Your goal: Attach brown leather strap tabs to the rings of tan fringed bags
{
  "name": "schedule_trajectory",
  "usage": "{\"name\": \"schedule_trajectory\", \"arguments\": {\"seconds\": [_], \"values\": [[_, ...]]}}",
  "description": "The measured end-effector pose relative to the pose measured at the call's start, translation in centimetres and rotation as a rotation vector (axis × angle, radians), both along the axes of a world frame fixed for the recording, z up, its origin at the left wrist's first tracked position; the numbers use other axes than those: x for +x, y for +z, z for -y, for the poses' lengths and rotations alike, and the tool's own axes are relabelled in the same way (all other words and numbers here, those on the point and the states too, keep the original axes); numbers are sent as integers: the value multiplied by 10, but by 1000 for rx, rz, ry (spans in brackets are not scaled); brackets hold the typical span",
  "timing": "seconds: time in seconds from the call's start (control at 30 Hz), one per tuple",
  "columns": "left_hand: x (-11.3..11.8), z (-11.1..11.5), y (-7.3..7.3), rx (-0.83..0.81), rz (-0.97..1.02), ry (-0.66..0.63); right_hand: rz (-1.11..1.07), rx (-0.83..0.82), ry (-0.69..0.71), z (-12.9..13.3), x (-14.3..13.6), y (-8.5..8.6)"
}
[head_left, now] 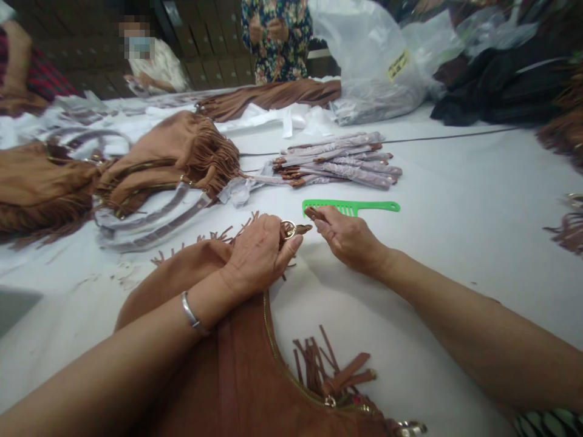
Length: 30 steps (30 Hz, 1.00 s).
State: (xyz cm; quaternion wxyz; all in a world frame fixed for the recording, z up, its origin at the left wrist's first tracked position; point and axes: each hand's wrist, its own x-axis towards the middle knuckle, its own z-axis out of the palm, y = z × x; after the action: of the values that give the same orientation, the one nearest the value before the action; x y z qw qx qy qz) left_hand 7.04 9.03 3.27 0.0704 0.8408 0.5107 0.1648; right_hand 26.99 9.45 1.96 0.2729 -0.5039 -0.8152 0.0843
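A brown suede handbag (195, 370) with fringe and a curved zipper edge lies in front of me. My left hand (257, 252) is closed at the bag's upper corner, gripping a gold metal ring (288, 229) with a small clasp-like piece pointing right. Just right of it, my right hand (348, 238) pinches a small brown leather piece (314, 212), its far end hidden by the fingers. A gap separates the leather piece from the ring. Behind the right hand lies a green comb (373, 206), partly covered by it. A fringe tassel (319, 364) hangs by the zipper.
Several wrapped bag handles (341, 161) are piled beyond the comb. Another fringed brown bag (159, 152) with wrapped handles stands at left. Plastic bags (378, 67) and black cloth (501, 85) lie at the back of the white table (455, 200). Several people stand across it.
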Motion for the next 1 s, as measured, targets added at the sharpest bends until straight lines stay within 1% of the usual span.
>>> {"name": "schedule_trajectory", "arguments": {"seconds": [0.07,0.13,0.27,0.37,0.53,0.6,0.7,0.77,0.83,0.93,1.0], "values": [[-2,2,0,33,14,-23,153,150,16,1,2,-4],[-4,3,-1,47,19,-43,259,252,72,2,2,-6],[-5,2,-3,74,20,-69,371,350,153,3,3,-7],[-5,-1,-4,98,10,-74,361,363,177,1,6,-7],[-6,-7,-6,89,-29,-90,303,373,186,-1,15,-7],[-6,-8,-7,77,-43,-96,310,418,212,-1,16,-7],[-5,-10,-7,61,-50,-89,328,539,255,-1,17,-8],[-4,-11,-8,65,-57,-86,343,590,264,-1,17,-8],[-3,-11,-10,83,-74,-82,358,576,262,-1,18,-7],[-2,-11,-12,120,-105,-80,368,488,280,-1,18,-6],[-3,-11,-14,127,-118,-90,391,469,300,0,17,-5]]}}
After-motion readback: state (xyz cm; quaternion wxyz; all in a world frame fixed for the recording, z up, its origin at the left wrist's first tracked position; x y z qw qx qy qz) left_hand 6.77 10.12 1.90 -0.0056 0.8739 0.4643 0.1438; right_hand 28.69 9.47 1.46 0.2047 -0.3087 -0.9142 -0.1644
